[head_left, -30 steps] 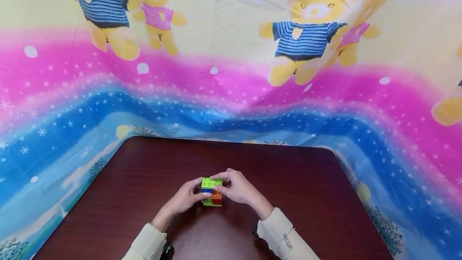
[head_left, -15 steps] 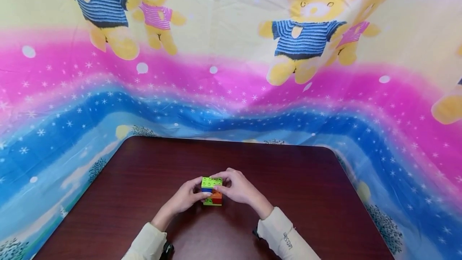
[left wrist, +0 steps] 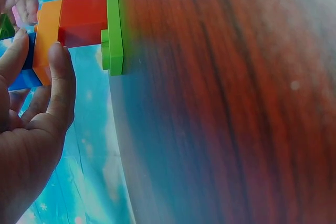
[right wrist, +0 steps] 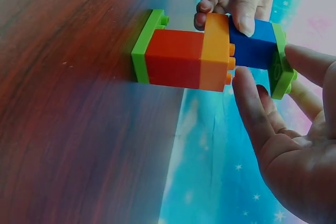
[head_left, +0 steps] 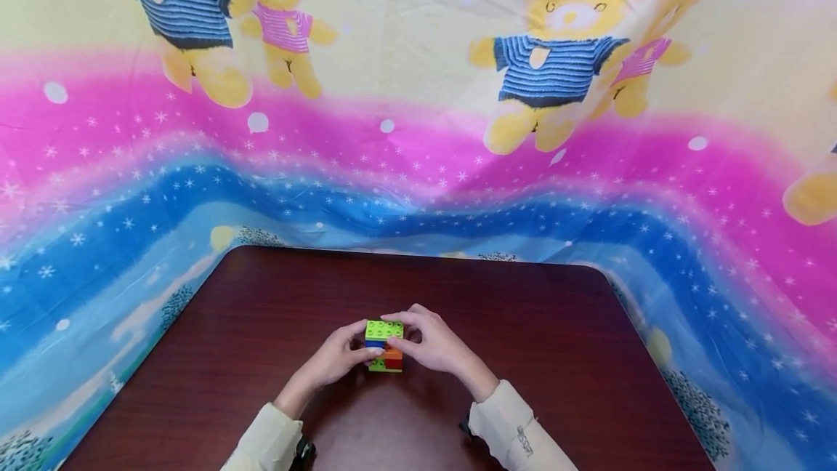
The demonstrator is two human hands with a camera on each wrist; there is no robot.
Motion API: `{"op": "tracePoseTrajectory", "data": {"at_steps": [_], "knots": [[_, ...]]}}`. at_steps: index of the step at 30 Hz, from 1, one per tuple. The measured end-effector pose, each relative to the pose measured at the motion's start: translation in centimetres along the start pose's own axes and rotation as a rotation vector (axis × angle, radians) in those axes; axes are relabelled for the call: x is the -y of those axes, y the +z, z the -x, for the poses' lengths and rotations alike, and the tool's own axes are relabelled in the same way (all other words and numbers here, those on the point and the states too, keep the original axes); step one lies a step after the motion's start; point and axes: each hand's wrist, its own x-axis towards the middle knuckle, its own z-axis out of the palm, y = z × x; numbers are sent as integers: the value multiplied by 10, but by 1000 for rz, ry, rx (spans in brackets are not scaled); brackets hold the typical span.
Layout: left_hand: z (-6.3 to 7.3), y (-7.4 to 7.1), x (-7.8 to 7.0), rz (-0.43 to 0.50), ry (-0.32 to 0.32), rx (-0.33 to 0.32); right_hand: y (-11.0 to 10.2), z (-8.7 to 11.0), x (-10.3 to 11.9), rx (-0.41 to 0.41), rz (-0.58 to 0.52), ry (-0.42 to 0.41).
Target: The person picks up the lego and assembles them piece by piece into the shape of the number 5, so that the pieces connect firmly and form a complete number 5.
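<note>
A small tower of toy building bricks stands on the table in the head view. From the bottom it has a flat green brick point(right wrist: 140, 61), a red brick point(right wrist: 173, 59), an orange brick point(right wrist: 214, 51), a blue brick point(right wrist: 257, 48) and a flat green top brick point(head_left: 384, 328). The blue one and the green top sit offset, leaving several orange studs bare. My left hand point(head_left: 330, 362) grips the blue brick from the left, its thumb on the near side. On the right side, my right hand point(head_left: 438, 340) pinches the green top brick between thumb and fingers.
The dark wooden table point(head_left: 497, 311) has rounded far corners. A curtain point(head_left: 418, 144) printed with bears and snowflakes hangs close around its back and sides. Pale sleeves point(head_left: 506, 420) and black wrist straps lie near the table's front.
Both hands keep their places on the tower, and the bricks look unmoved. Only the right sleeve has shifted very slightly to the right.
</note>
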Motion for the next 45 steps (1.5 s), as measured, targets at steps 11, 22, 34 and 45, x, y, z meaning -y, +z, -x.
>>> {"op": "tracePoseTrajectory", "data": {"at_steps": [11,22,34,45], "knots": [[-1,0,2,-9,-24,1,6,7,-20,-7,-25,29],[-1,-1,2,-3,-34,9,28,8,-37,34,-30,109],[-3,-2,2,-128,-7,-41,30,6,-37,41,-24,149],[-12,4,-2,-57,19,-99,27,7,-44,44,-31,177]]}}
